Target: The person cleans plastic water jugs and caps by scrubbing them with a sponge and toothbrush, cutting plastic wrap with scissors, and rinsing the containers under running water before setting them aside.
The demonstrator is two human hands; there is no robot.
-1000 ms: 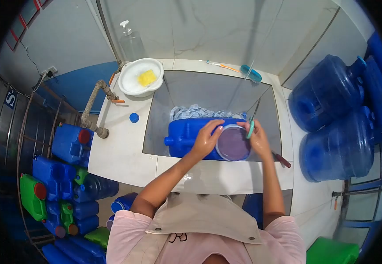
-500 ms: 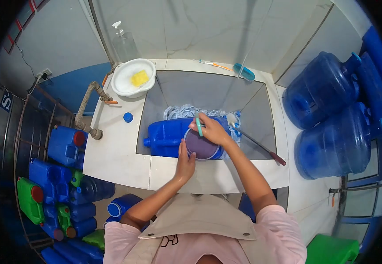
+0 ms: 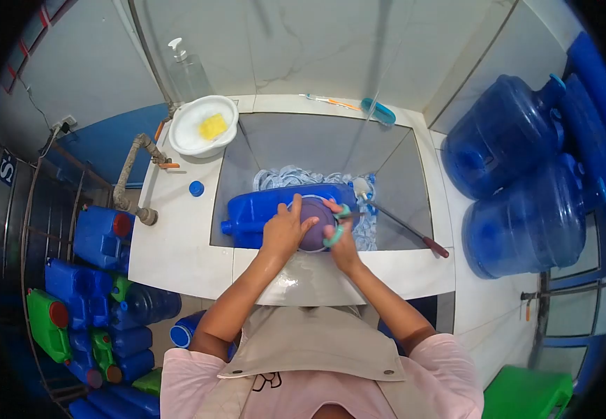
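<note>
Over the sink [image 3: 415, 174] I hold a round purple lid [image 3: 315, 222] with a pale rim; what lies beneath it is mostly hidden. My left hand [image 3: 285, 227] grips its left side, fingers over the top and thumb across the front. At the lid's right edge, my right hand [image 3: 345, 244] is closed on scissors with mint-green handles [image 3: 334, 236], blurred by motion. A blue jerrycan [image 3: 247, 209] lies on its side in the sink behind my hands. Pale blue-white plastic strips [image 3: 285, 176] are heaped behind it. A long dark-handled brush [image 3: 408, 227] leans over the sink's front right edge.
A white basin [image 3: 202, 143] with a yellow sponge [image 3: 213, 127] stands left, beside a pump bottle [image 3: 189, 73] and a blue cap [image 3: 196, 188]. A teal brush [image 3: 378, 112] lies on the back ledge. Large water bottles [image 3: 526, 234] lie right; several jerrycans [image 3: 79, 293] fill the lower left.
My right hand has moved from the lid's far edge to its right side, turning the scissors. My left hand has shifted up over the lid's left side.
</note>
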